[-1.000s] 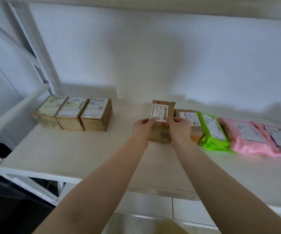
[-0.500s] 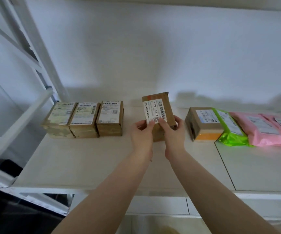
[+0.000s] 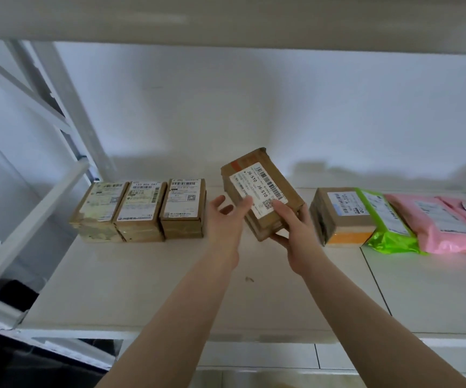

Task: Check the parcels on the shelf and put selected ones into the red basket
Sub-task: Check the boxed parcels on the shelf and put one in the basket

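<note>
Bare forearms reach in from the near edge, crossing the cream shelf board [image 3: 147, 289], and up front of them the action is around one cardboard parcel [image 3: 262, 191] held up off the board, tilted with its far end higher and its white label [image 3: 258, 189] facing the camera, "J6-S10" printed on it beside barcodes. Right hand [image 3: 296, 233] has it: thumb pressed onto the label's near corner, fingers curled underneath the near right end, a firm clamp. Left hand [image 3: 226, 219] is loose, fingers spread and slightly curled, the thumb tip just brushing the parcel's left edge near the label, palm not wrapped round it. A small brown speck [image 3: 249, 279] lies on the board between the wrists. Further back on the left, three brown boxes [image 3: 139, 211] stand shoulder to shoulder in a tight row, labels up, touching one another. Over on the right, another brown box with an orange band [image 3: 341, 217] sits just beside a bright green mailer bag [image 3: 388, 233], which leans against it, and pink mailer bags [image 3: 444, 228] overlap on out to the frame's right edge. Behind it all, the white wall [image 3: 254, 107], with the rack's white upright [image 3: 69, 107] at far left and the upper shelf [image 3: 226, 21] overhead. Red basket is out of shot.
</note>
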`<action>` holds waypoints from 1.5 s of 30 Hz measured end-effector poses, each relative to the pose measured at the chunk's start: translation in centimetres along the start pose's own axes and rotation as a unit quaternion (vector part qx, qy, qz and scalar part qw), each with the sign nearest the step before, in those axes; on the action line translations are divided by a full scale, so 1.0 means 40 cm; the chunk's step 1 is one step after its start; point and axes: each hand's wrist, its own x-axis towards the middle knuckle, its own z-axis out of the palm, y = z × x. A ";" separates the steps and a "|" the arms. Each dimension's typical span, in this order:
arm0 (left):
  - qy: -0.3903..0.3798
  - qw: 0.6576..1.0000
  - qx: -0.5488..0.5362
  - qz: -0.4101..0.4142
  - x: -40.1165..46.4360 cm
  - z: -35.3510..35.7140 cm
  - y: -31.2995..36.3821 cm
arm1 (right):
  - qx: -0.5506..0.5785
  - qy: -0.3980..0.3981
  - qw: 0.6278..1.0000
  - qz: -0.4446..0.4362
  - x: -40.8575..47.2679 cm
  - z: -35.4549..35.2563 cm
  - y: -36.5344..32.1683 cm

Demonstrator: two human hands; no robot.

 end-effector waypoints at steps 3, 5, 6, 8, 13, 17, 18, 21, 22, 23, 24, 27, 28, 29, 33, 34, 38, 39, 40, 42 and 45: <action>-0.038 0.998 0.041 -0.009 0.032 -0.034 0.049 | -0.049 -0.051 0.998 -0.004 0.009 -0.059 -0.030; -0.082 0.995 0.057 -0.020 0.039 -0.059 0.073 | -0.089 -0.085 0.992 -0.013 0.012 -0.091 -0.049; -0.108 0.992 0.067 -0.025 0.041 -0.071 0.077 | -0.105 -0.103 0.989 -0.017 0.011 -0.104 -0.058; -0.161 0.981 0.099 -0.036 0.040 -0.084 0.081 | -0.127 -0.136 0.982 -0.019 0.016 -0.128 -0.071; -0.213 0.961 0.168 -0.045 0.035 -0.098 0.078 | -0.158 -0.185 0.969 -0.029 0.027 -0.151 -0.099; -0.235 0.951 0.196 -0.048 0.027 -0.099 0.078 | -0.171 -0.211 0.962 -0.032 0.030 -0.156 -0.112; -0.237 0.949 0.201 -0.049 0.024 -0.097 0.079 | -0.172 -0.215 0.961 -0.033 0.030 -0.157 -0.113; -0.245 0.945 0.208 -0.051 0.020 -0.094 0.079 | -0.174 -0.226 0.958 -0.031 0.032 -0.160 -0.115; -0.243 0.945 0.211 -0.050 0.020 -0.095 0.078 | -0.175 -0.228 0.957 -0.030 0.032 -0.160 -0.115; -0.242 0.944 0.217 -0.049 0.020 -0.097 0.077 | -0.175 -0.230 0.957 -0.029 0.033 -0.160 -0.115; -0.244 0.943 0.221 -0.048 0.021 -0.099 0.075 | -0.175 -0.230 0.957 -0.027 0.033 -0.159 -0.115; -0.244 0.941 0.229 -0.047 0.024 -0.103 0.071 | -0.175 -0.232 0.956 -0.022 0.033 -0.162 -0.115; -0.243 0.941 0.231 -0.048 0.025 -0.103 0.071 | -0.173 -0.233 0.957 -0.022 0.032 -0.162 -0.117; -0.242 0.941 0.231 -0.047 0.026 -0.105 0.068 | -0.171 -0.234 0.957 -0.023 0.033 -0.164 -0.115; -0.202 0.954 0.215 -0.052 0.021 -0.101 0.053 | -0.115 -0.153 0.981 -0.032 0.042 -0.160 -0.094; -0.175 0.962 0.202 -0.059 0.018 -0.094 0.044 | -0.081 -0.113 0.990 -0.032 0.044 -0.154 -0.086; -0.054 0.988 0.082 -0.119 0.001 -0.050 -0.007 | -0.014 -0.016 1.000 0.014 0.039 -0.114 -0.047; -0.034 0.989 0.056 -0.130 -0.003 -0.036 -0.020 | -0.014 -0.020 0.999 0.043 0.033 -0.098 -0.028; -0.021 0.989 0.032 -0.142 -0.011 -0.021 -0.031 | -0.017 -0.038 0.997 0.071 0.023 -0.075 -0.011; -0.003 0.989 0.002 -0.146 -0.024 0.009 -0.054 | -0.011 -0.079 0.990 0.113 0.013 -0.020 0.021; 0.031 0.991 -0.008 -0.127 -0.030 0.032 -0.076 | 0.020 -0.065 0.987 0.142 0.031 0.046 0.051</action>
